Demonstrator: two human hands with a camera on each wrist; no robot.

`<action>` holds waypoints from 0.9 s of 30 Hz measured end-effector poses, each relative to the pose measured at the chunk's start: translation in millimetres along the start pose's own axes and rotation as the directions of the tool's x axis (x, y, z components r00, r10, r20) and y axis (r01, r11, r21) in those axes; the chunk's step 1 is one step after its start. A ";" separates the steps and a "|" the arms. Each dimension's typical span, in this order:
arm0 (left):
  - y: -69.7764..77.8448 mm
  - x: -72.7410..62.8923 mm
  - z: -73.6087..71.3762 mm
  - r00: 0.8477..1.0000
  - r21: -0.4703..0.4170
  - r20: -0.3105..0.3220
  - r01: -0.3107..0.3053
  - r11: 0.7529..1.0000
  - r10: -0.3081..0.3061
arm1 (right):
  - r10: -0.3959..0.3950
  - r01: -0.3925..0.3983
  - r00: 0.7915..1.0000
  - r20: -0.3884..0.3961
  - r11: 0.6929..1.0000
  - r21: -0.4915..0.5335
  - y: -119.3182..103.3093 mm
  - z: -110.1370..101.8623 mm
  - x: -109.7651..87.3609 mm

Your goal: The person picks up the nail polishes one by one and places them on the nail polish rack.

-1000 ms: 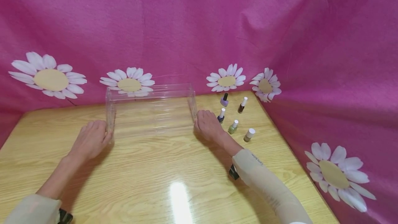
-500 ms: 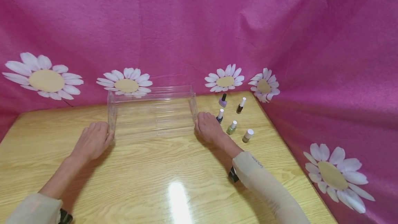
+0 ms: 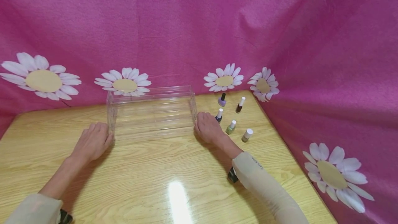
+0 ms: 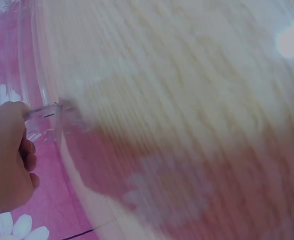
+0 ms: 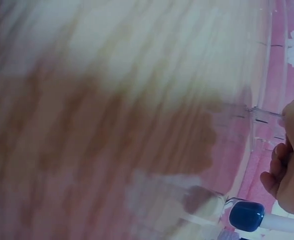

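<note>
A clear acrylic box (image 3: pixel 152 113) stands open-topped on the wooden table (image 3: pixel 149 168). My left hand (image 3: pixel 104 134) lies at its near left corner, my right hand (image 3: pixel 199 122) at its near right corner. In the left wrist view the left hand (image 4: pixel 22 142) has curled fingers holding the box (image 4: pixel 37 75) at its corner edge. Likewise, the right wrist view shows the right hand (image 5: pixel 284 160) with fingers curled at the box (image 5: pixel 266 70) corner. A blue nail polish bottle (image 3: pixel 219 115) stands just beyond the right hand and shows as the blue bottle (image 5: pixel 246 215) below it.
Several more nail polish bottles stand right of the box: purple (image 3: pixel 222 100), dark red (image 3: pixel 240 105), green (image 3: pixel 231 127) and beige (image 3: pixel 247 135). Pink cloth with daisies (image 3: pixel 124 84) hangs behind and to the right, close to the table edge.
Both hands and the box stay where they were. Only the head view drifts slightly.
</note>
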State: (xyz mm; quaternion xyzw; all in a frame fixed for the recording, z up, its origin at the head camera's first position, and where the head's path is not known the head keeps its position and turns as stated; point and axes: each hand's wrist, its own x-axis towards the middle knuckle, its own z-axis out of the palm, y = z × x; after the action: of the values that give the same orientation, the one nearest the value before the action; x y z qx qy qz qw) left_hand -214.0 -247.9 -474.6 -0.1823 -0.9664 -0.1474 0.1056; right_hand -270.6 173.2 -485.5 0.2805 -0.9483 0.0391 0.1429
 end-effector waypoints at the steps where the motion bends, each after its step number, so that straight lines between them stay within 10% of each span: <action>1: 0.4 0.5 -0.3 1.000 0.000 0.008 0.004 1.000 -0.004 | 0.013 -0.013 1.000 0.018 1.000 0.004 -0.1 -1.0 0.2; 15: 5.6 5.2 -6.5 0.995 0.010 0.084 0.060 0.998 -0.061 | 0.124 -0.170 0.969 0.215 0.962 0.212 5.5 -22.1 -4.9; 27: 7.1 5.2 -7.2 0.990 -0.011 0.117 0.080 0.997 -0.078 | 0.212 -0.205 0.977 0.025 0.895 0.395 17.9 -56.3 -18.0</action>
State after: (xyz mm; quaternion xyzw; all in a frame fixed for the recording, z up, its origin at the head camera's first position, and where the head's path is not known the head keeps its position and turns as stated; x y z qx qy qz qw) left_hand -214.9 -242.3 -464.8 -0.1529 -0.9761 -0.1484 0.0419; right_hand -251.9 206.2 -436.8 0.2001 -0.9440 0.2476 0.0871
